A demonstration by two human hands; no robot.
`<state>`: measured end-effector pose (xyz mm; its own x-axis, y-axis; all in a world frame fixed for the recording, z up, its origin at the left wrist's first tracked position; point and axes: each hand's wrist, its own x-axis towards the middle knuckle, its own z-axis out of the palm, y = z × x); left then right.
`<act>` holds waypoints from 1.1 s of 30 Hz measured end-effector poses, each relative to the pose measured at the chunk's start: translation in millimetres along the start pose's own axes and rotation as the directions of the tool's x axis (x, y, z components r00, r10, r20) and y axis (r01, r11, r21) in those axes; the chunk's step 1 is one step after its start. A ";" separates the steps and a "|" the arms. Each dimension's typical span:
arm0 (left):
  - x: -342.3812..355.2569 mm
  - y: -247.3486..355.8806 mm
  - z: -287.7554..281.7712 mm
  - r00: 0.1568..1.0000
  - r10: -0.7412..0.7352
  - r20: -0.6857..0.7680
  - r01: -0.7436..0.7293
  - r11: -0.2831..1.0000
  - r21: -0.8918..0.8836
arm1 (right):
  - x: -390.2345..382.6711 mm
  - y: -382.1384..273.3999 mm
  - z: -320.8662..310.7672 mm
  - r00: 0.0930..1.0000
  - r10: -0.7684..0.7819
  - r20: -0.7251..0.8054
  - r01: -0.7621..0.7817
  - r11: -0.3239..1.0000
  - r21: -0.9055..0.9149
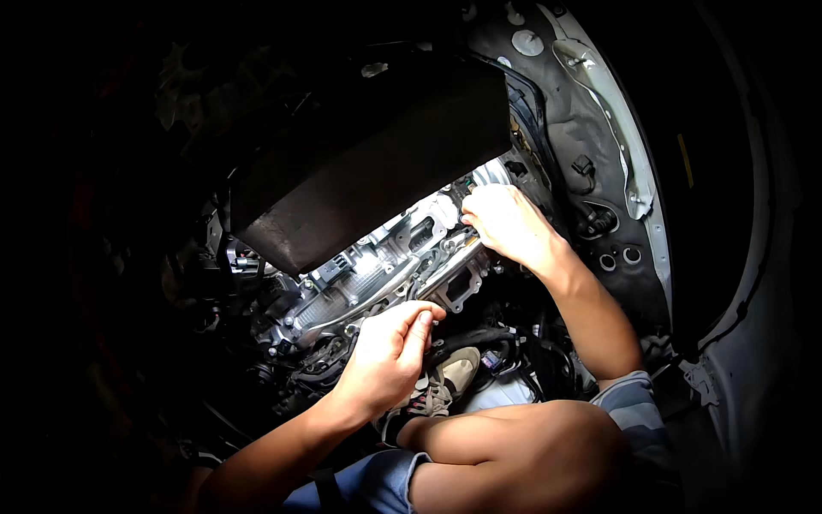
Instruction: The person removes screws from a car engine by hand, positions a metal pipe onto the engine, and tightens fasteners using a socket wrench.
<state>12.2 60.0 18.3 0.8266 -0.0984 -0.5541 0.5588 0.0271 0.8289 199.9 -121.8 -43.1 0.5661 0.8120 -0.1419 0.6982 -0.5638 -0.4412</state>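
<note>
Your left hand (390, 347) is drawn into a pinch above the near edge of the engine (338, 301), but I cannot tell whether the fingertips quite meet or have something small between them. Your right hand (509, 227) has its fingers curled over the engine's far right end; what they hold, if anything, is hidden, and so is how tightly they close. The engine lies in front of you, partly under the lower edge of a dark panel (368, 163), its lit metal running between your two hands.

If the left pinch does hold a small part, a loose grip could drop it among the cables (497, 336) below, where the deep shadow would make it hard to find. The open hole (463, 289) in the metal between your hands is a worse place for it to land.

The right hand works in a tight spot, so a sudden slip could scrape your knuckles on the bare metal or tug a nearby wire. The panel hanging over the engine may also hide what you touch there. Your shoe (456, 370) sits close against the cables, and shifting your weight could press or snag them
</note>
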 end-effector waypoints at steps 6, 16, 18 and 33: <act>-41.0 -21.8 -35.6 0.996 0.085 0.040 -0.088 0.993 0.073 | -7.2 -11.0 0.4 0.998 0.046 -0.045 -0.057 0.959 -0.277; -140.0 36.3 -134.0 0.884 -0.348 0.312 0.299 0.934 0.193 | -4.5 -32.0 19.8 0.755 0.647 -0.103 -0.647 0.761 0.040; -149.4 49.8 -156.1 0.821 -0.495 0.285 0.487 0.867 0.102 | -22.7 -17.4 45.0 0.814 0.526 -0.248 -0.559 0.825 -0.083; -151.8 -18.3 -197.7 0.777 -0.461 0.428 0.628 0.612 -0.481 | 5.1 -56.8 21.7 0.632 0.761 -0.147 -0.768 0.640 0.010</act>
<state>-110.4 271.1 72.0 0.3563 -0.5143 -0.7801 0.8929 0.4335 0.1220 153.7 -82.3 -38.0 0.9534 0.0621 -0.2953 0.0077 -0.9833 -0.1819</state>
